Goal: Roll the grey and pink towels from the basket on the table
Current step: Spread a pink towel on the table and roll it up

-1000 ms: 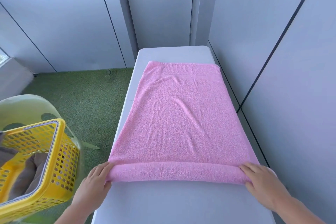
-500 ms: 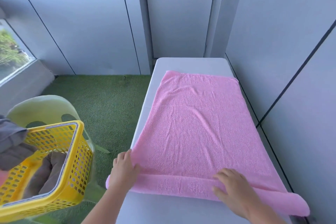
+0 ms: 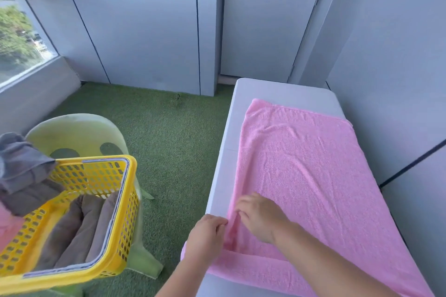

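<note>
A pink towel (image 3: 306,176) lies spread along the white table (image 3: 284,94), its near end turned over into a flat roll (image 3: 265,270). My left hand (image 3: 206,239) grips the towel's left edge just above that roll. My right hand (image 3: 261,217) lies close beside it on the towel, fingers curled into the fabric by the same edge; blur hides the exact hold. Left of the table stands a yellow basket (image 3: 125,200) with grey towels (image 3: 72,226) rolled inside. Another grey towel (image 3: 21,169) hangs over its far rim.
The basket sits on a pale green plastic chair (image 3: 79,130) on green artificial turf (image 3: 169,142). Grey wall panels run close along the table's right side, and a closed door (image 3: 265,19) stands beyond its far end. A window is at the far left.
My right hand has come from the roll's right end across to the left edge beside my left hand. The view has swung left, showing more of the basket.
</note>
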Action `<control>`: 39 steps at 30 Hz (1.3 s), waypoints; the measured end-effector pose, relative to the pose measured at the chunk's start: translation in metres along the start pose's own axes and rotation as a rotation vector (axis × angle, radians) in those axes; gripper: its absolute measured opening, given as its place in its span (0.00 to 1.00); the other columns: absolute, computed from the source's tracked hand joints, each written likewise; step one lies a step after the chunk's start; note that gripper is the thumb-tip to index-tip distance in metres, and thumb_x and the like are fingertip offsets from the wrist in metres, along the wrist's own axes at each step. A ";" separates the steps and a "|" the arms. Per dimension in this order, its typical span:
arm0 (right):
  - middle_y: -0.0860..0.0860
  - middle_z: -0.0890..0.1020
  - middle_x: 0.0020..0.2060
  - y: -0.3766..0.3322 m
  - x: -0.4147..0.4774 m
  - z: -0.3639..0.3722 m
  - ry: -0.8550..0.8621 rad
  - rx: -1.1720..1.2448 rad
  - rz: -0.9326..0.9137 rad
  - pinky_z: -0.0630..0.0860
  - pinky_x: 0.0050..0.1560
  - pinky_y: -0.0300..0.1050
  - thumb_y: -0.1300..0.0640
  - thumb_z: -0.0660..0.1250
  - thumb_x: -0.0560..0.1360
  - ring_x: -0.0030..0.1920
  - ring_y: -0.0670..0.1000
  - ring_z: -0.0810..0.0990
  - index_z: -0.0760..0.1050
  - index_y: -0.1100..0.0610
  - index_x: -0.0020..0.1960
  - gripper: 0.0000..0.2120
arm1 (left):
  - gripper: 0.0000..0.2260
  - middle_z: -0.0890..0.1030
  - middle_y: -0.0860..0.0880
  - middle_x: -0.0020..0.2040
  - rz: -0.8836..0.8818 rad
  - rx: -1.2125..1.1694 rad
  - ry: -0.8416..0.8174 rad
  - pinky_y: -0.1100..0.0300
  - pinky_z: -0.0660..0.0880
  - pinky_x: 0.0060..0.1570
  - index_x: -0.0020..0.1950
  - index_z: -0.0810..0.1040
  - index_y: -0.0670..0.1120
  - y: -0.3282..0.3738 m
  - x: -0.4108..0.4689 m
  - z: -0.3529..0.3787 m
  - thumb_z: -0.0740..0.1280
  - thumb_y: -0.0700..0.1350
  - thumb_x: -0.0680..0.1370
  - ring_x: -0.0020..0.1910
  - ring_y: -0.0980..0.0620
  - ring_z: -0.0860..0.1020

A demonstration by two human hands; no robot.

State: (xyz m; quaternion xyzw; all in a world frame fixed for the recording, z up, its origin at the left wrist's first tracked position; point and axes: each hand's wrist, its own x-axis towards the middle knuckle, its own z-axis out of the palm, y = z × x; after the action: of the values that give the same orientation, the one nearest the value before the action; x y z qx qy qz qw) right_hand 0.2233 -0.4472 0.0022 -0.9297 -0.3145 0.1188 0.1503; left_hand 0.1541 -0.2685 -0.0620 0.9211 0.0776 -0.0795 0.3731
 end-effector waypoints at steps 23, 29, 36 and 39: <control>0.50 0.78 0.42 0.024 0.100 -0.014 -0.360 -0.284 -0.387 0.72 0.51 0.52 0.51 0.66 0.71 0.45 0.57 0.77 0.65 0.47 0.43 0.09 | 0.11 0.79 0.55 0.35 -0.193 -0.149 0.044 0.64 0.69 0.36 0.44 0.78 0.54 0.024 0.036 0.004 0.65 0.60 0.75 0.35 0.60 0.74; 0.49 0.79 0.45 0.030 0.116 -0.032 -0.296 -0.285 -0.463 0.71 0.48 0.49 0.53 0.68 0.68 0.50 0.52 0.72 0.74 0.50 0.50 0.12 | 0.11 0.69 0.57 0.27 -0.200 -0.306 0.123 0.60 0.60 0.30 0.34 0.67 0.51 0.032 0.043 -0.011 0.67 0.48 0.72 0.27 0.57 0.64; 0.49 0.76 0.42 0.050 0.147 -0.062 -0.368 -0.535 -0.389 0.72 0.48 0.49 0.46 0.66 0.66 0.49 0.53 0.70 0.75 0.52 0.40 0.10 | 0.16 0.65 0.53 0.30 -0.260 -0.662 0.151 0.58 0.61 0.31 0.37 0.68 0.47 0.023 0.036 -0.018 0.67 0.56 0.76 0.30 0.54 0.63; 0.50 0.74 0.43 0.066 0.164 -0.071 -0.370 -0.595 -0.260 0.73 0.44 0.47 0.46 0.67 0.65 0.50 0.54 0.71 0.75 0.51 0.39 0.09 | 0.14 0.65 0.51 0.29 -0.285 -0.690 0.152 0.61 0.60 0.26 0.38 0.69 0.46 0.015 0.037 -0.021 0.69 0.47 0.79 0.27 0.52 0.62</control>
State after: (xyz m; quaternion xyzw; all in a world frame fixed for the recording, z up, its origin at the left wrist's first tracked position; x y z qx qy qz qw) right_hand 0.4092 -0.4099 0.0236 -0.8479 -0.4724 0.1683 -0.1719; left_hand 0.1947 -0.2610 -0.0443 0.7247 0.2545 -0.0312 0.6396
